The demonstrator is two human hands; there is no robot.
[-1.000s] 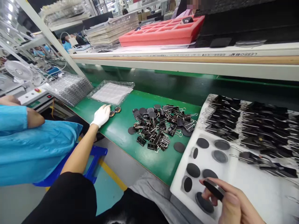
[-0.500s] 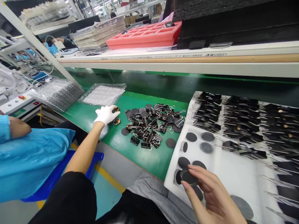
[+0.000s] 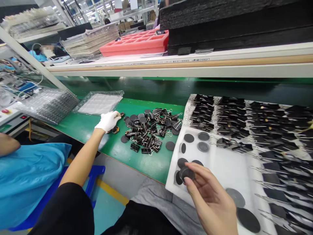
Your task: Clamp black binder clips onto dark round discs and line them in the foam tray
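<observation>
Round, black, plastic-looking disc (image 3: 187,174) at lower right, pinched in the bare right hand (image 3: 212,195), seems light and stiff, best held by its rim; I can't tell the white-gloved left hand's (image 3: 107,121) grip.

Black disc (image 3: 187,175) between right-hand fingers (image 3: 202,170), above white tray (image 3: 230,164)

Left arm (image 3: 80,160) extended forward, white-gloved left hand (image 3: 107,121) palm down, fingers (image 3: 116,115) bent. Bare right hand (image 3: 212,199) palm facing left, thumb (image 3: 193,189) and index finger (image 3: 198,168) pinched. 2 hands well apart.
</observation>
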